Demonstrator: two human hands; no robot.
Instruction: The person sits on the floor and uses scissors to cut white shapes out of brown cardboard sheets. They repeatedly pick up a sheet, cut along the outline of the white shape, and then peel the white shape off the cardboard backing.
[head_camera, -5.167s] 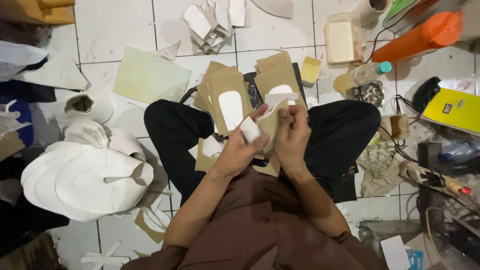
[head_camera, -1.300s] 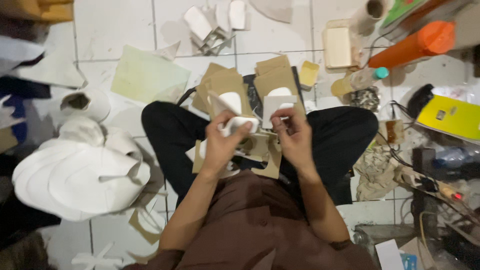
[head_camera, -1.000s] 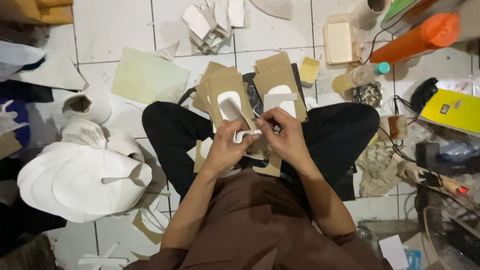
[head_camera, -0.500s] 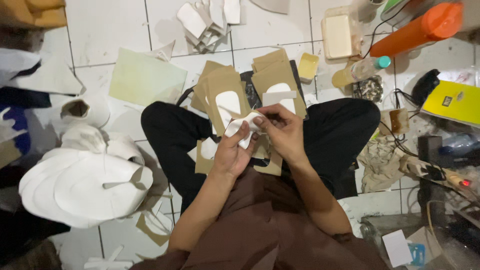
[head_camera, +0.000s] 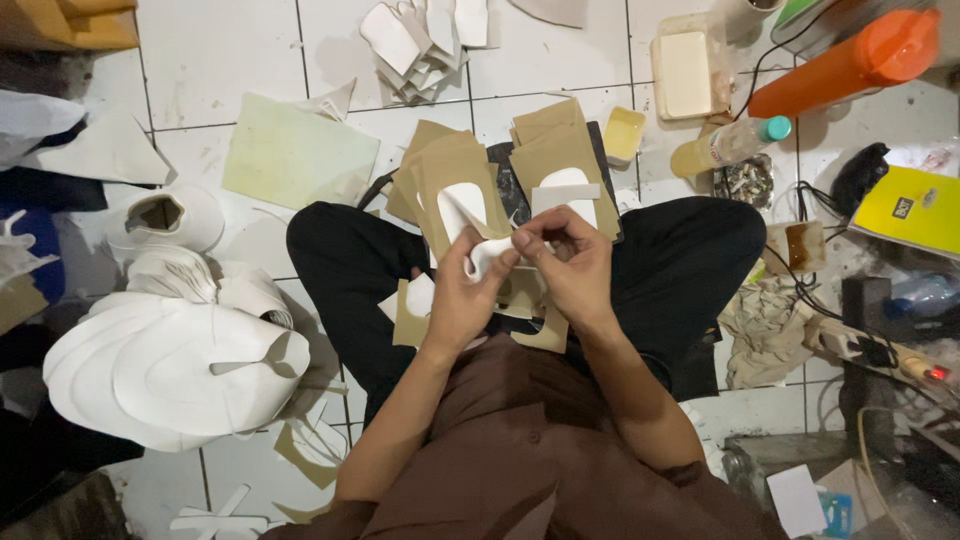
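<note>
While the person sits cross-legged on the white tiled floor (head_camera: 250, 40), both hands meet over the lap w/ a small white paper piece (head_camera: 487, 256) between them. Left hand (head_camera: 462, 300) has its grip clamped on the piece's lower edge, thumb & fingers pinched together. Right hand (head_camera: 570, 262) is likewise pinched shut on the upper right part of the same piece, fingertips touching the left hand's. The piece sits just above the knees, slightly curled, in front of the brown card stacks (head_camera: 470, 185) w/ oval white cutouts that lie on a dark mat (head_camera: 505, 165) between the legs. More brown & white offcuts (head_camera: 412, 310) rest on the lap under the hands.

Left of the person: a big pile of white curved sheets (head_camera: 170, 370), next to a white paper roll (head_camera: 165, 215). A pale green sheet (head_camera: 298, 155) lies on the tiles further up, near a heap of white scraps (head_camera: 425, 40). Right side: orange bottle (head_camera: 850, 60), a clear bottle w/ yellow liquid & teal cap (head_camera: 725, 145), a plastic tub (head_camera: 688, 70), a yellow booklet (head_camera: 915, 210), crumpled cloth (head_camera: 765, 330) & a power strip (head_camera: 870, 345) w/ cables.
</note>
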